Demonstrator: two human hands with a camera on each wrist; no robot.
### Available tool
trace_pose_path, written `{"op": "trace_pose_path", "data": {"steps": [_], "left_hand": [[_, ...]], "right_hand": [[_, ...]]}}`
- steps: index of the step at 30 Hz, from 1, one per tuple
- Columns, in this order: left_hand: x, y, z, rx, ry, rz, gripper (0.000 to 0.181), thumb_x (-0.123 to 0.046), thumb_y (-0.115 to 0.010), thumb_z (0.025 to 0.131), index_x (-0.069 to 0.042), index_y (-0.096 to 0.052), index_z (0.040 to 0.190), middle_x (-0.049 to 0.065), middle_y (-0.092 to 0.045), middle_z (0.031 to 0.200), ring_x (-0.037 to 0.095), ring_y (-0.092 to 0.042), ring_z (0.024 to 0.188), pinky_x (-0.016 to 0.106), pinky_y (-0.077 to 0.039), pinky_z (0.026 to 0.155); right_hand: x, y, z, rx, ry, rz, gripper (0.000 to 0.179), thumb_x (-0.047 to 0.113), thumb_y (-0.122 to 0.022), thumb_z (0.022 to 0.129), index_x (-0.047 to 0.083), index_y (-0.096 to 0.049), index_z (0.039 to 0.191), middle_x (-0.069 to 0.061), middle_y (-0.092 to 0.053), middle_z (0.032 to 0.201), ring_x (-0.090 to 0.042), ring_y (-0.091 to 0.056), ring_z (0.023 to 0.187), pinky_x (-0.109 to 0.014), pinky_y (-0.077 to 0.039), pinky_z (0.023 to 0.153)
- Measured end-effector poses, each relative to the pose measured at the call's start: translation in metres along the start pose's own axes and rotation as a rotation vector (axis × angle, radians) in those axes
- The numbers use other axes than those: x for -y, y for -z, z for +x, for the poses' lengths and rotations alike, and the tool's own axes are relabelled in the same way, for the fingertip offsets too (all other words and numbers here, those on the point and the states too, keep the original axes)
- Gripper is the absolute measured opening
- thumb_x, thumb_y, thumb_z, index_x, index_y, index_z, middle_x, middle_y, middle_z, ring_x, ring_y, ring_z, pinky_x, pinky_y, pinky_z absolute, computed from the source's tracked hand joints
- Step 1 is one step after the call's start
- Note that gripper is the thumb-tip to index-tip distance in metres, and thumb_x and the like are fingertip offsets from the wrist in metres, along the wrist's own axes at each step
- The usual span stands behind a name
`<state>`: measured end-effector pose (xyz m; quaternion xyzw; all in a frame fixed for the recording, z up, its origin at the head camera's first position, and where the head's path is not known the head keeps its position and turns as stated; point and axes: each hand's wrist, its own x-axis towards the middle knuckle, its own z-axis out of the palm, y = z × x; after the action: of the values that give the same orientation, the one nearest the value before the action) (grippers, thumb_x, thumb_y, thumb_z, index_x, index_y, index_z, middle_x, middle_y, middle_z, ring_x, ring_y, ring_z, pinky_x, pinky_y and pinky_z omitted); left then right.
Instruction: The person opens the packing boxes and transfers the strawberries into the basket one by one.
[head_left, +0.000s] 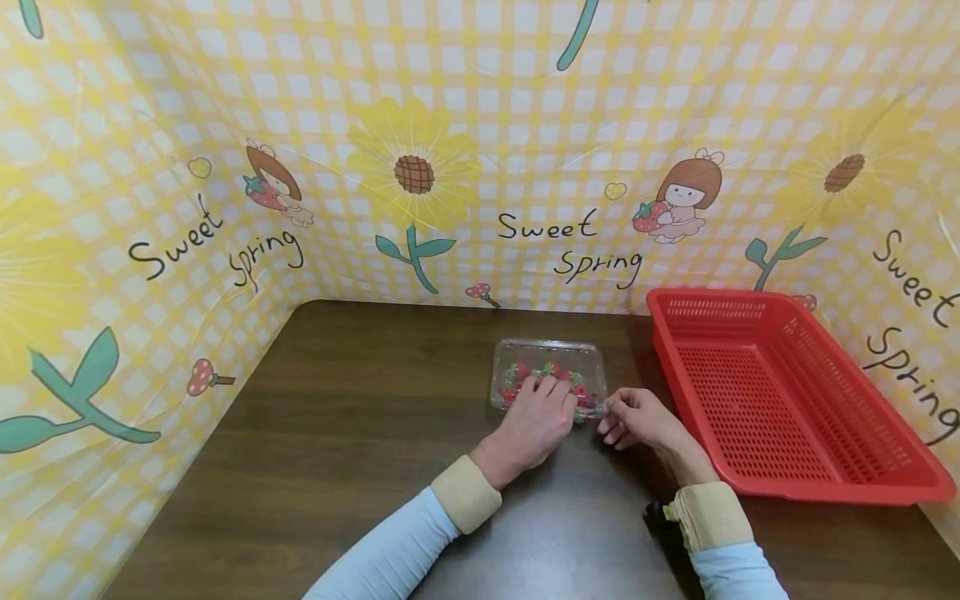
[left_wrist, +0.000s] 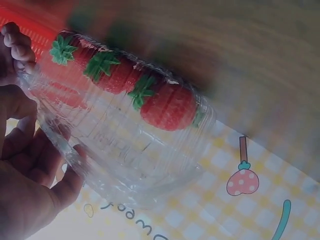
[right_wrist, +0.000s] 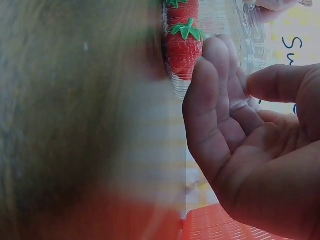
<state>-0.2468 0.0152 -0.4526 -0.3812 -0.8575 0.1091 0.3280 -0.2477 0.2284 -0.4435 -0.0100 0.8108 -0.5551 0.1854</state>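
A clear plastic box (head_left: 546,352) of red strawberries (left_wrist: 169,106) with green leaves lies on the dark wooden table. Across its top and near edge rests my left hand (head_left: 536,421), fingers bent over the lid; in the left wrist view, the fingertips (left_wrist: 75,155) touch the plastic. At the box's near right corner, my right hand (head_left: 637,419) pinches the rim between thumb and fingers. The right wrist view shows my right hand (right_wrist: 245,145) beside one strawberry (right_wrist: 184,52) inside the box. Part of the near rim is hidden behind my left hand.
A large red perforated basket (head_left: 832,475) stands on the right side of the wooden table (head_left: 322,433), close to my right forearm. A yellow checked cloth (head_left: 480,83) with printed flowers hangs around the back and sides.
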Motion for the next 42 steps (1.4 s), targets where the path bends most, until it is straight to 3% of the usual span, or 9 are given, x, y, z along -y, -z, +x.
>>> {"op": "trace_pose_path", "data": {"steps": [7, 12, 15, 20, 27, 42], "left_hand": [[-0.003, 0.004, 0.003, 0.041, 0.007, 0.0, 0.015, -0.024, -0.066, 0.086, -0.016, -0.066, 0.099, 0.001, -0.062, 0.105, 0.019, -0.055, 0.095, 0.038, -0.047, 0.078], [-0.006, 0.008, 0.002, 0.024, 0.015, 0.029, 0.011, -0.024, -0.066, 0.086, -0.016, -0.065, 0.094, 0.0, -0.06, 0.097, 0.019, -0.055, 0.089, 0.037, -0.048, 0.077], [-0.008, 0.009, 0.0, -0.001, 0.009, 0.049, 0.007, -0.022, -0.062, 0.09, -0.016, -0.065, 0.091, 0.0, -0.06, 0.094, 0.019, -0.056, 0.086, 0.036, -0.049, 0.076], [-0.01, 0.008, 0.0, -0.012, 0.004, 0.064, 0.015, -0.017, -0.05, 0.096, -0.016, -0.064, 0.091, 0.001, -0.061, 0.093, 0.019, -0.055, 0.085, 0.034, -0.049, 0.074], [-0.013, 0.006, 0.003, -0.023, 0.001, 0.087, 0.012, -0.019, -0.054, 0.094, -0.015, -0.065, 0.091, 0.001, -0.061, 0.09, 0.019, -0.055, 0.082, 0.035, -0.05, 0.07], [-0.015, -0.002, 0.0, -0.032, 0.023, 0.081, 0.014, -0.024, -0.057, 0.09, -0.014, -0.064, 0.097, 0.002, -0.06, 0.095, 0.02, -0.054, 0.086, 0.038, -0.048, 0.078]], "right_hand": [[-0.001, 0.0, 0.001, -0.006, -0.001, -0.001, 0.021, 0.01, -0.041, 0.101, -0.007, -0.054, 0.105, -0.009, -0.07, 0.078, -0.016, -0.066, 0.063, -0.035, -0.058, 0.061], [-0.002, 0.0, 0.001, -0.005, 0.002, 0.004, 0.02, 0.008, -0.042, 0.1, -0.007, -0.054, 0.103, -0.008, -0.069, 0.076, -0.016, -0.066, 0.062, -0.034, -0.058, 0.06], [-0.001, -0.001, 0.002, 0.002, 0.009, -0.007, 0.02, 0.008, -0.042, 0.1, -0.008, -0.054, 0.103, -0.008, -0.068, 0.075, -0.016, -0.066, 0.062, -0.035, -0.058, 0.06], [0.0, 0.0, 0.002, -0.008, 0.012, -0.026, 0.02, 0.008, -0.042, 0.1, -0.008, -0.055, 0.103, -0.008, -0.068, 0.074, -0.017, -0.066, 0.062, -0.036, -0.058, 0.061], [-0.002, 0.002, 0.003, -0.008, 0.006, -0.023, 0.02, 0.008, -0.042, 0.1, -0.006, -0.056, 0.101, -0.007, -0.067, 0.073, -0.016, -0.065, 0.061, -0.035, -0.058, 0.06], [-0.002, 0.001, 0.002, -0.003, 0.022, -0.03, 0.019, 0.01, -0.043, 0.1, -0.006, -0.055, 0.099, -0.007, -0.067, 0.073, -0.016, -0.065, 0.062, -0.035, -0.058, 0.061]]}}
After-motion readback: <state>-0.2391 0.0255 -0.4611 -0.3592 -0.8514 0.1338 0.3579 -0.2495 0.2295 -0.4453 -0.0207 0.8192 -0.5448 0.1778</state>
